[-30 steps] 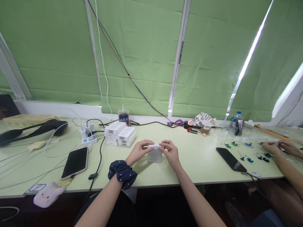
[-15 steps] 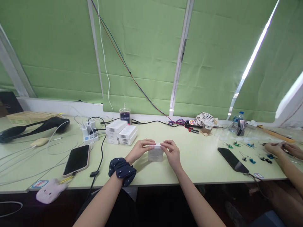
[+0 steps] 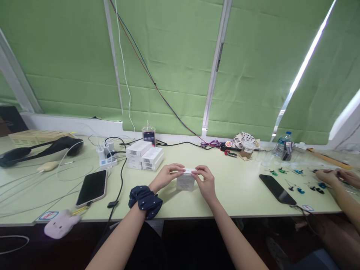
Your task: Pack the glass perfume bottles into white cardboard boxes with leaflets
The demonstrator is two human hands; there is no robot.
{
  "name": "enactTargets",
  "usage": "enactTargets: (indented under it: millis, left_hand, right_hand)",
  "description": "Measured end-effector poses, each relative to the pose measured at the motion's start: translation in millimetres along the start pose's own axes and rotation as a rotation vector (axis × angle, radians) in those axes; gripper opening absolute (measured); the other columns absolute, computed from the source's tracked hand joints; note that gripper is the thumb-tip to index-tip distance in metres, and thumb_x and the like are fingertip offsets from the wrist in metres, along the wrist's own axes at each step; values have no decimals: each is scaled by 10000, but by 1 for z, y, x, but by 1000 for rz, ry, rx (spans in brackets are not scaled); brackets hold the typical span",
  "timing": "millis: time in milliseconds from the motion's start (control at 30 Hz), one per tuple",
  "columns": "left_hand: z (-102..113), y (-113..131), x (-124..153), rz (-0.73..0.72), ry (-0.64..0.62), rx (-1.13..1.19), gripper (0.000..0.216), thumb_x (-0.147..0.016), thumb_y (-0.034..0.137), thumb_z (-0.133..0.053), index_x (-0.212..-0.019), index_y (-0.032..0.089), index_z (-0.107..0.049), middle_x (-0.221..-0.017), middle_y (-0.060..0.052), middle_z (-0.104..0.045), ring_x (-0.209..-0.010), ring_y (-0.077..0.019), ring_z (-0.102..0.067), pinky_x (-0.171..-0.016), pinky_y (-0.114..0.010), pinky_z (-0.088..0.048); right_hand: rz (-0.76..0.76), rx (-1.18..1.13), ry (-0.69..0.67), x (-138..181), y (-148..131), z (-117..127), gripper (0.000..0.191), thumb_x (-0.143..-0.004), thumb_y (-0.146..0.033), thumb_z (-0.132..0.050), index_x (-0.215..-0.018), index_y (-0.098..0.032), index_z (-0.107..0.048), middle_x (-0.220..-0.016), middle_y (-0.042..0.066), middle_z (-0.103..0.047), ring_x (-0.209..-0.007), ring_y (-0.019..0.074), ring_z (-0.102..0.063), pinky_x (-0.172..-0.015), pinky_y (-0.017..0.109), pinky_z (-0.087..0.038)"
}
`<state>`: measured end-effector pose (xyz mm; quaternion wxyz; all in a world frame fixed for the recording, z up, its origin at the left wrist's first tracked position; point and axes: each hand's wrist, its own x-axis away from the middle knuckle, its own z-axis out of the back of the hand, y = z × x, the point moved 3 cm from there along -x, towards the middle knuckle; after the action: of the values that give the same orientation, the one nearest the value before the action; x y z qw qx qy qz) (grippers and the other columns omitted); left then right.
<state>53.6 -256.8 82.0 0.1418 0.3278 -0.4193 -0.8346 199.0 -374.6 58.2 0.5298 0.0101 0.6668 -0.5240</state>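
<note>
A small white box (image 3: 185,183) stands upright on the table in front of me, its printed face toward me. My left hand (image 3: 168,177) pinches the box's top left corner between thumb and fingers. At the top right corner, my right hand (image 3: 204,182) grips it the same way. Between the fingertips the white top edge shows; whether its flap is fully closed I cannot tell. Behind my left hand sits a stack of similar white boxes (image 3: 144,155) with barcode labels.
A phone (image 3: 92,188) and a power strip (image 3: 108,160) with cables lie left. Another phone (image 3: 277,189) lies right, near small earphones (image 3: 300,190) and a co-worker's hands (image 3: 327,176). A lidded cup (image 3: 149,135) stands behind the boxes; pliers (image 3: 230,153) lie farther back.
Both hands stay at the box's top corners, with the fingers shifting only slightly. The camera view has moved a little.
</note>
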Motion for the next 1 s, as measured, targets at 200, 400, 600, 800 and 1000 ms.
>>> enactTargets:
  millis: [200, 400, 600, 800, 1000]
  left_hand:
    - [-3, 2, 2, -94, 122, -235, 70, -715, 308, -721, -759, 257, -741, -1107, -63, -675, -1249, -301, -444, -1067, -520, -297]
    - [-7, 2, 5, -138, 156, -457, 30, -746, 276, -677, -740, 273, -706, -1194, -36, -630, -1348, -348, -288, -1073, -646, -30]
    - [-23, 9, 15, -192, 173, -597, 213, -757, 171, -585, -953, 248, -618, -1302, -89, -532, -1347, -330, -293, -1090, -597, -109]
    - [-41, 6, 22, -188, 191, -655, 331, -796, 292, -588, -1110, 206, -529, -1353, -149, -450, -1347, -341, -283, -1094, -580, -138]
    - [-41, 9, 24, -138, 185, -616, 348, -807, 382, -594, -1081, 182, -514, -1298, -147, -473, -1318, -341, -315, -1089, -576, -149]
  right_hand:
    - [-29, -56, -38, 12, 13, -4, 80, -819, -259, -622, -854, -234, -689, -1030, 77, -561, -1024, 223, -560, -813, 373, -504]
    - [-143, -159, -55, 28, 31, -21, 169, -825, -269, -587, -983, -223, -549, -1181, 97, -529, -1097, 227, -546, -821, 376, -507]
    - [-169, -70, -98, 37, 36, -25, 505, -791, -262, -597, -1232, -262, -351, -1108, 73, -568, -944, 196, -596, -767, 357, -511]
    - [-257, 38, -24, 38, 39, -22, 510, -736, -296, -630, -1196, -238, -419, -946, 44, -631, -759, 185, -611, -635, 310, -508]
    - [-301, -16, -154, 38, 38, -26, 334, -745, -357, -628, -1029, -199, -549, -928, 63, -658, -754, 202, -595, -593, 292, -498]
